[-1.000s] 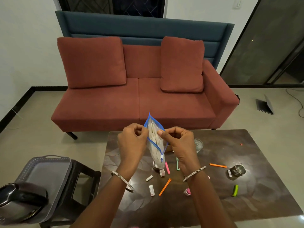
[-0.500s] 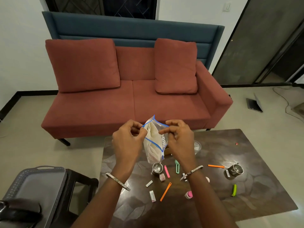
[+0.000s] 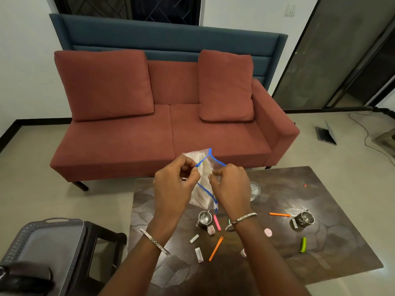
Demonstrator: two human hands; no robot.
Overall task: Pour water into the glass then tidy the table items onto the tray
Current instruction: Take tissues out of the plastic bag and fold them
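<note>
Wider than a moment ago gapes the clear blue-zipped plastic bag (image 3: 204,162), each lip pinched by the fingers of my left hand (image 3: 173,189) and right hand (image 3: 229,186) above the dark desk (image 3: 320,242), so I judge tidying underway, next filling it for the grey plastic tray (image 3: 42,238).

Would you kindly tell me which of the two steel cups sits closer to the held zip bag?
The steel cup just below the zip bag, beside the pink clip; the other steel cup stands farther right, near an orange clip.

Red sofa (image 3: 171,116) — pale floor (image 3: 32,189)
</note>
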